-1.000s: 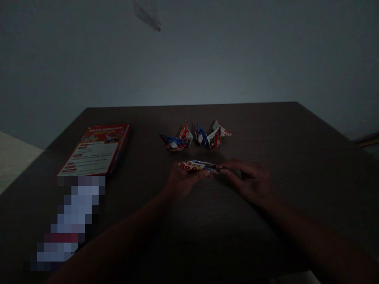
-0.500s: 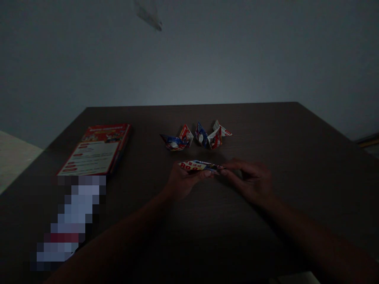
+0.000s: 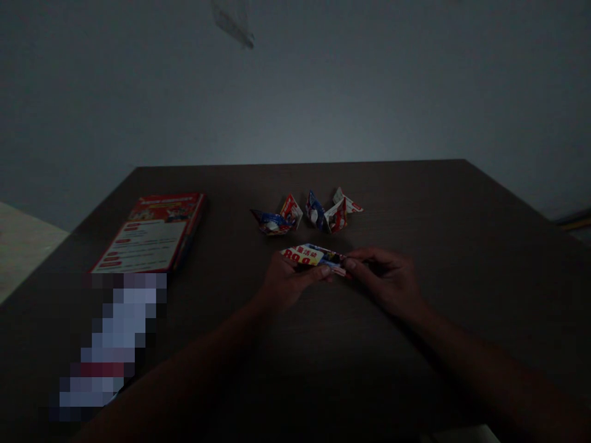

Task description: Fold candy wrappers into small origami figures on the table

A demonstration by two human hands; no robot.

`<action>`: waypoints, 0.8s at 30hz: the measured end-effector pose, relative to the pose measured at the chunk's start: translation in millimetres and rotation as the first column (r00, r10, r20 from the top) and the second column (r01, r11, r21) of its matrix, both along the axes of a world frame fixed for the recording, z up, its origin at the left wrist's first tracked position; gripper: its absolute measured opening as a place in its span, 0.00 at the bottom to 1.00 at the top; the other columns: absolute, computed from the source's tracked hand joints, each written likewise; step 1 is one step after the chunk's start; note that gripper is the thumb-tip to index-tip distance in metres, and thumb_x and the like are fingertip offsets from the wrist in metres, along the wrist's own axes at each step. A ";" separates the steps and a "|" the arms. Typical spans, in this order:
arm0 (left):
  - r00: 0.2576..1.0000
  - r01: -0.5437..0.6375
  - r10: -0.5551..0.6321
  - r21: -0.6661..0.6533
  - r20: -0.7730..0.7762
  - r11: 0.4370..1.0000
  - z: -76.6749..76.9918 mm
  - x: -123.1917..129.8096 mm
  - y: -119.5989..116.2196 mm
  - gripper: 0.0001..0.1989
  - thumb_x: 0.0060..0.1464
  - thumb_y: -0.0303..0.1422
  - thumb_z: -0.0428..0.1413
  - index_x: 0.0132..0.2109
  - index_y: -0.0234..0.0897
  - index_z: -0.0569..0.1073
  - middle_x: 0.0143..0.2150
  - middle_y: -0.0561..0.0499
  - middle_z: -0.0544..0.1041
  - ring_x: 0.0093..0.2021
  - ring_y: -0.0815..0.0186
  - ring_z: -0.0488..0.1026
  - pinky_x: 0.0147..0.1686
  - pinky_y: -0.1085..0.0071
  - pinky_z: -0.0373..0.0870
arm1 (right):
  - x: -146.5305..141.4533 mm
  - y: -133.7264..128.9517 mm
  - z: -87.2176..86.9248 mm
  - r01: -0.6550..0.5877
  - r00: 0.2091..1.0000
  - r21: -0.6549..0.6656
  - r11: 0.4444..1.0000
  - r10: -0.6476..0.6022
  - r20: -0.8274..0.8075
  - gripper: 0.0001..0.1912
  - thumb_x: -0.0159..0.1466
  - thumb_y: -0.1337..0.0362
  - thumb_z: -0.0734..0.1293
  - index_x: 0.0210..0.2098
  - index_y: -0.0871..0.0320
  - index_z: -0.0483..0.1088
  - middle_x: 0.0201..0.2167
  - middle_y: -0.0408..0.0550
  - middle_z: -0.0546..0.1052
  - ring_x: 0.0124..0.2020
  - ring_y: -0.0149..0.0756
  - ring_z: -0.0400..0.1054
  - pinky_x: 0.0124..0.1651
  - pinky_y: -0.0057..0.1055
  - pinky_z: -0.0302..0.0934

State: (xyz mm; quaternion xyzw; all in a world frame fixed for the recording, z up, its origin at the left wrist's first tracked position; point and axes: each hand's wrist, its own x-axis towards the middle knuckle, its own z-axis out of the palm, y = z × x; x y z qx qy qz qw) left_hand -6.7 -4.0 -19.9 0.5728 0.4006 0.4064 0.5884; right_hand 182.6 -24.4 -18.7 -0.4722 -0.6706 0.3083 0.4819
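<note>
Between my two hands is a folded piece of printed paper (image 3: 308, 254), with red figures on a yellow and white patch and a blue part to the right. My left hand (image 3: 287, 280) pinches its left side, thumb along the near edge. At the right end, my right hand (image 3: 385, 274) grips it between thumb and fingers. Just beyond the hands stand two folded paper shapes with pointed ends: a blue and red one (image 3: 277, 221) on the left, and a blue, red and white one (image 3: 336, 215) on the right.
A stack of printed leaflets (image 3: 148, 237) with red borders lies on the left of the dark table (image 3: 406, 191). Nearer to me is a pixelated, blurred-out item (image 3: 117, 332). A pale wall (image 3: 323, 92) rises behind the table, with something small fixed to it.
The folded paper has tilted so that more of its printed face shows. My right thumb has shifted slightly onto its near side. The standing paper shapes have not moved.
</note>
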 end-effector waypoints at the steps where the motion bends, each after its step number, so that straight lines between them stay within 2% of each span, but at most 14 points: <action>1: 1.000 0.009 -0.009 0.000 0.005 1.000 -1.2 -0.1 0.4 0.07 0.46 0.31 0.62 0.33 0.31 0.77 0.31 0.47 0.81 0.33 0.64 0.77 0.36 0.70 0.74 | 0.3 -0.1 -0.5 0.001 1.000 0.002 1.000 -0.001 0.005 0.05 0.58 0.63 0.69 0.32 0.56 0.76 0.27 0.44 0.80 0.27 0.32 0.73 0.28 0.25 0.66; 6: 0.999 0.041 -0.041 0.033 0.003 0.999 -5.8 -1.1 1.9 0.07 0.48 0.33 0.61 0.31 0.32 0.78 0.33 0.47 0.80 0.35 0.63 0.77 0.38 0.70 0.74 | 1.2 -0.3 -0.6 -0.046 0.999 -0.010 0.999 0.046 0.013 0.05 0.59 0.62 0.68 0.34 0.55 0.75 0.27 0.44 0.79 0.27 0.32 0.73 0.29 0.25 0.66; 11: 1.000 0.023 -0.022 0.021 -0.013 1.000 -5.8 -0.3 2.2 0.07 0.48 0.33 0.61 0.30 0.32 0.77 0.31 0.47 0.80 0.33 0.64 0.77 0.36 0.70 0.74 | 2.0 1.8 0.0 -0.187 0.982 -0.049 0.981 0.186 -0.033 0.09 0.62 0.61 0.65 0.38 0.56 0.75 0.29 0.45 0.78 0.29 0.32 0.72 0.31 0.26 0.66; 14: 0.995 0.023 -0.021 -0.021 0.102 1.000 -9.4 1.3 3.1 0.11 0.47 0.32 0.62 0.37 0.31 0.75 0.31 0.49 0.79 0.30 0.66 0.76 0.34 0.70 0.74 | 1.8 3.3 0.1 -0.187 0.982 0.006 0.982 0.187 -0.029 0.08 0.61 0.63 0.66 0.39 0.55 0.74 0.34 0.47 0.78 0.34 0.34 0.72 0.36 0.30 0.67; 17: 0.972 0.025 -0.003 -0.088 0.236 0.996 -15.1 2.1 3.7 0.23 0.43 0.31 0.64 0.48 0.33 0.69 0.35 0.49 0.78 0.32 0.67 0.75 0.36 0.70 0.73 | 1.0 4.1 1.3 -0.177 0.984 0.078 0.981 0.176 0.020 0.08 0.60 0.65 0.67 0.39 0.54 0.74 0.39 0.49 0.77 0.40 0.37 0.72 0.42 0.34 0.67; 20: 0.962 0.011 0.027 -0.136 0.271 0.991 -19.3 1.7 3.5 0.32 0.41 0.30 0.65 0.54 0.37 0.64 0.40 0.49 0.76 0.38 0.65 0.75 0.39 0.69 0.72 | 0.6 4.2 2.5 -0.171 0.984 0.126 0.977 0.163 0.076 0.09 0.59 0.66 0.67 0.39 0.54 0.74 0.41 0.50 0.76 0.42 0.38 0.71 0.44 0.37 0.66; 24: 0.958 -0.050 0.085 -0.134 0.275 0.990 -21.2 1.0 3.4 0.34 0.41 0.30 0.65 0.55 0.40 0.62 0.42 0.49 0.75 0.42 0.64 0.74 0.42 0.68 0.71 | -0.4 4.6 2.6 -0.160 0.984 0.151 0.975 0.146 0.099 0.09 0.58 0.66 0.68 0.39 0.54 0.74 0.42 0.50 0.76 0.43 0.38 0.71 0.45 0.37 0.66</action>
